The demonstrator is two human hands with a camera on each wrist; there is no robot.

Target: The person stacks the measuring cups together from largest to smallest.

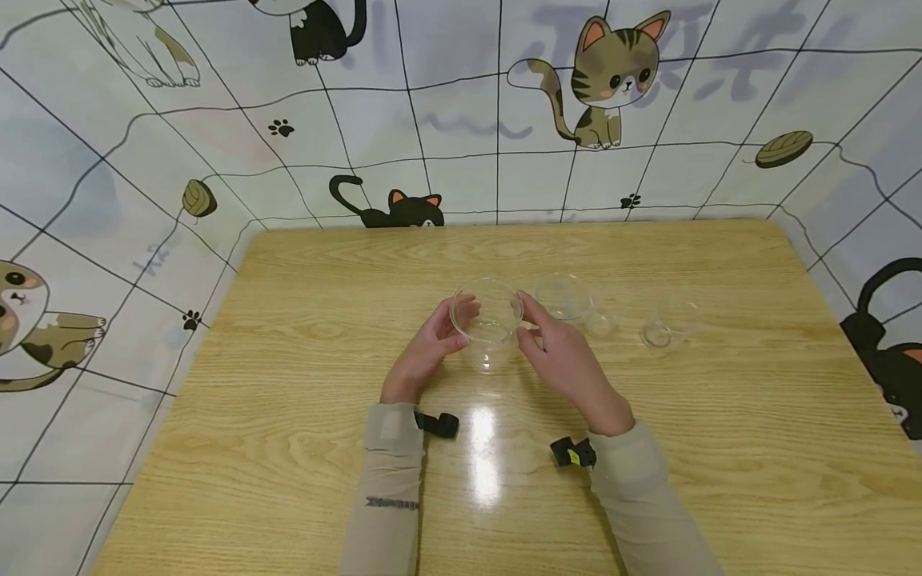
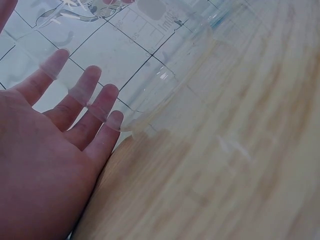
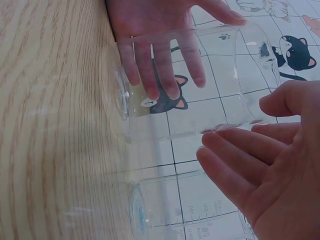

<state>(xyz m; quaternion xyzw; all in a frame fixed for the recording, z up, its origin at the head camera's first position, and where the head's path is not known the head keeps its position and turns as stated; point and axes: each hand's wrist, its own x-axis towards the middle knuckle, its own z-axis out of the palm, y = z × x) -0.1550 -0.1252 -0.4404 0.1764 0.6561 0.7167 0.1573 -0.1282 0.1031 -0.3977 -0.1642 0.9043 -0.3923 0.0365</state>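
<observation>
A clear glass beaker [image 1: 487, 344] stands upright on the wooden table between both hands. My left hand [image 1: 430, 344] lies along its left side, its fingers spread and nearly straight. In the right wrist view, those fingers [image 3: 159, 70] show through the glass of the beaker [image 3: 210, 117]. On the other side my right hand [image 1: 565, 352] has its thumb and fingertips close by the rim, the fingers mostly extended. Just behind and to the right is a second clear beaker [image 1: 564, 298], whose printed graduations show in the right wrist view.
Farther right on the table [image 1: 346, 288] stands another small clear glass vessel [image 1: 663, 332], its outline faint. White panels [image 1: 461, 176] with cat drawings and black grid lines border the table at the back and sides. Light glares on the tabletop between the forearms.
</observation>
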